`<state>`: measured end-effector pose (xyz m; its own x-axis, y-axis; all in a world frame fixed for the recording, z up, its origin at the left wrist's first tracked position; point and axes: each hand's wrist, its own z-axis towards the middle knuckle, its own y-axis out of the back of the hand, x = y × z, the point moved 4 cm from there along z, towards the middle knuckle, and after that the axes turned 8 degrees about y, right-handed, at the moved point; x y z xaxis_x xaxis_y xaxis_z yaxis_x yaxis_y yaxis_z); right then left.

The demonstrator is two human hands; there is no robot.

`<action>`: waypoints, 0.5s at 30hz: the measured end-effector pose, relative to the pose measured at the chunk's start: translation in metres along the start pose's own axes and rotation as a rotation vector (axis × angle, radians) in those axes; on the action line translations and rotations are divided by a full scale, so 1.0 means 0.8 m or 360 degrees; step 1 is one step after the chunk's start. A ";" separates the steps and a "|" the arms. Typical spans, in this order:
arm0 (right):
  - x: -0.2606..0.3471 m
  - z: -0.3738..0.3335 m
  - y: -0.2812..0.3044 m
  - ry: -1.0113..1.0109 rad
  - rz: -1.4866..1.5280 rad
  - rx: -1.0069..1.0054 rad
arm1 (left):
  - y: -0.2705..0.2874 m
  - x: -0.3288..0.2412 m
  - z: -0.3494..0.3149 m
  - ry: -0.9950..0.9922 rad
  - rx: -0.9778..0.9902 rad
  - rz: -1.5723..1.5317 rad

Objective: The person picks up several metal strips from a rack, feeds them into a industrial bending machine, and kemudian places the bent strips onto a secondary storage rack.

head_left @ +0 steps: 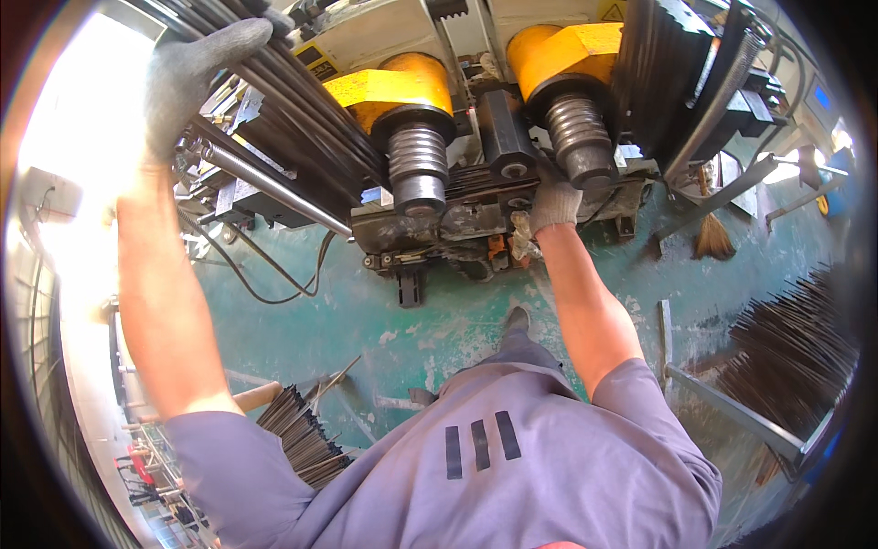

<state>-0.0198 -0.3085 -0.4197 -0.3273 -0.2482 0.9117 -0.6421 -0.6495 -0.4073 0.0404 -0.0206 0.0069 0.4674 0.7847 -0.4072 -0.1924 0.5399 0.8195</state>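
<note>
My left hand (197, 73), in a grey work glove, is raised at the upper left. It is closed round a bundle of long dark metal rods (306, 114), its thumb across them. The rods slope down toward the machine's left ribbed steel spindle (418, 165). My right hand (554, 199), also gloved, reaches into the machine between a black block (504, 133) and the right ribbed spindle (579, 137). Its fingers are dark and partly hidden there, so their grip does not show. Yellow housings (393, 87) sit above both spindles.
More dark rods (654, 82) stand at the machine's right side. Bundles of thin rods lie on racks at the lower left (302, 435) and far right (794, 352). Cables (265, 288) loop below the machine. A broom head (713, 238) rests by a metal stand on the green floor (366, 320).
</note>
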 end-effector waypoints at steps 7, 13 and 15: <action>0.074 -0.096 0.094 0.0060 0.0070 -0.0199 | 0.036 0.057 -0.084 0.0180 0.0134 -0.0488; 0.163 -0.222 0.312 -0.0023 0.0227 -0.0528 | -0.017 0.055 -0.292 0.0221 -0.0341 -0.0892; 0.204 -0.265 0.414 0.0087 -0.0005 -0.0750 | -0.058 0.036 -0.343 0.0267 -0.0254 -0.1188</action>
<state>-0.4329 -0.4116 -0.4169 -0.3528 -0.2005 0.9140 -0.8835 -0.2501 -0.3960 -0.1741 0.0609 -0.1535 0.3876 0.2251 -0.8939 -0.0063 0.9703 0.2417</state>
